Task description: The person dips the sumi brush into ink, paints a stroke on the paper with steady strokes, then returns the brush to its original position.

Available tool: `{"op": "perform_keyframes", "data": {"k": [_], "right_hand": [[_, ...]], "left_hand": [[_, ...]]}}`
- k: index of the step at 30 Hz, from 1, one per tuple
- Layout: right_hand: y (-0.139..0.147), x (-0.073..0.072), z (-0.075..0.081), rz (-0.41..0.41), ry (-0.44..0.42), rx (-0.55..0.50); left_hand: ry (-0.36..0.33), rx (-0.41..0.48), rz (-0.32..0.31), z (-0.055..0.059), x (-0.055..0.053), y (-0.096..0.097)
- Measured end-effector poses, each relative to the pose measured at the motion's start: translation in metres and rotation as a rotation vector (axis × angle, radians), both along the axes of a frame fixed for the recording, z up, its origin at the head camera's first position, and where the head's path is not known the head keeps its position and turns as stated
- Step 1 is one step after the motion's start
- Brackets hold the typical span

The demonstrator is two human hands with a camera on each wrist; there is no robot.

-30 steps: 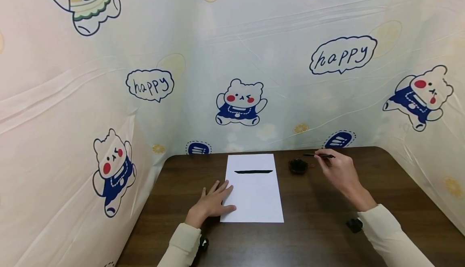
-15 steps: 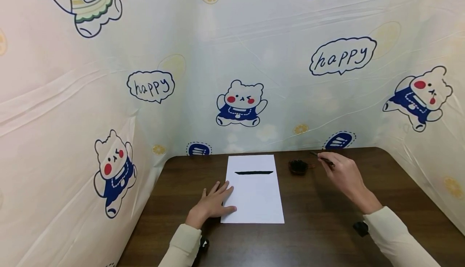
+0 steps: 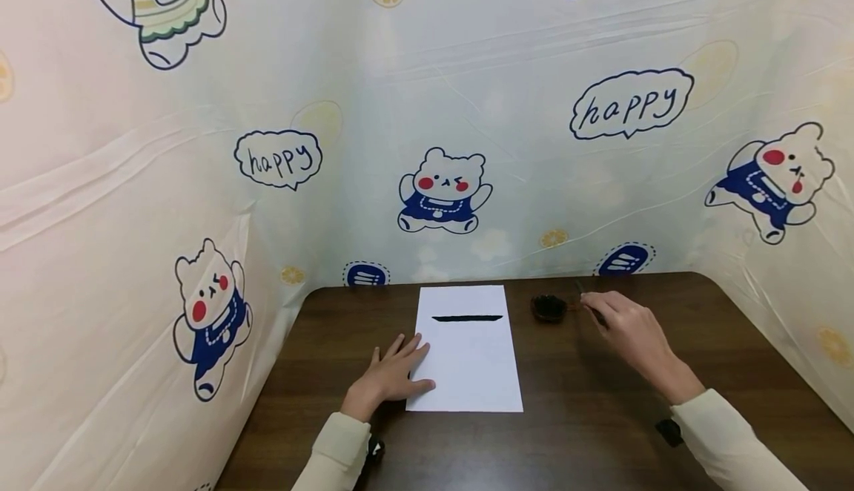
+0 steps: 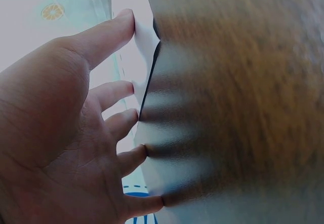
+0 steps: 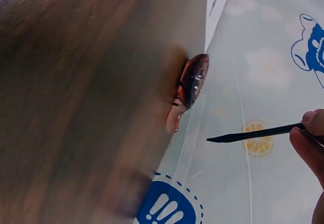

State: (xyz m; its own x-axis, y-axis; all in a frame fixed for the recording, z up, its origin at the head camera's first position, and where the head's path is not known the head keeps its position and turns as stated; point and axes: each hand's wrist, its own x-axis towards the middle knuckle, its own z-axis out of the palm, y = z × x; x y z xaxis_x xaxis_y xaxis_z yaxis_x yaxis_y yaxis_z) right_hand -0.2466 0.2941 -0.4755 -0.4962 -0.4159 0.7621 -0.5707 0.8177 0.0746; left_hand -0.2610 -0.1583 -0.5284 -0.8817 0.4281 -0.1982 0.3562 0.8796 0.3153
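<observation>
My left hand (image 3: 387,376) rests with spread fingers on the left edge of a white sheet of paper (image 3: 467,372). In the left wrist view its thumb (image 4: 109,36) lies on the sheet, and some fingertips reach the wood beside it. One thick black stroke (image 3: 467,318) runs across the paper's upper part. My right hand (image 3: 630,331) pinches a thin black brush (image 5: 253,134) between thumb and fingers, right of a small brown dish (image 3: 548,320) with dark contents. The brush's dark, pointed tip is raised off the table and apart from the dish.
The dark wooden table (image 3: 580,439) has rounded far corners. A patterned curtain (image 3: 520,179) hangs right behind its far edge and along both sides. A short stub (image 5: 174,120) sticks out from the dish toward my right hand.
My right hand has turned the brush from pointing left to pointing toward the curtain, shifting slightly right and nearer to me. The left hand and paper stay put.
</observation>
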Motion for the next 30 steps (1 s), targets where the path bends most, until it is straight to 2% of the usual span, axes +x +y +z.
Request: {"op": "perform_keyframes", "data": {"k": [6, 21, 30], "right_hand": [[0.003, 0.002, -0.007, 0.035, -0.006, 0.075], [-0.001, 0.003, -0.02, 0.105, 0.004, 0.181], [-0.002, 0.002, -0.029, 0.166, 0.054, 0.248]], "left_hand": [[-0.001, 0.005, 0.001, -0.001, 0.0, 0.0], [0.005, 0.014, 0.0, 0.001, 0.002, 0.0], [0.009, 0.014, 0.0, 0.002, 0.003, 0.0]]}}
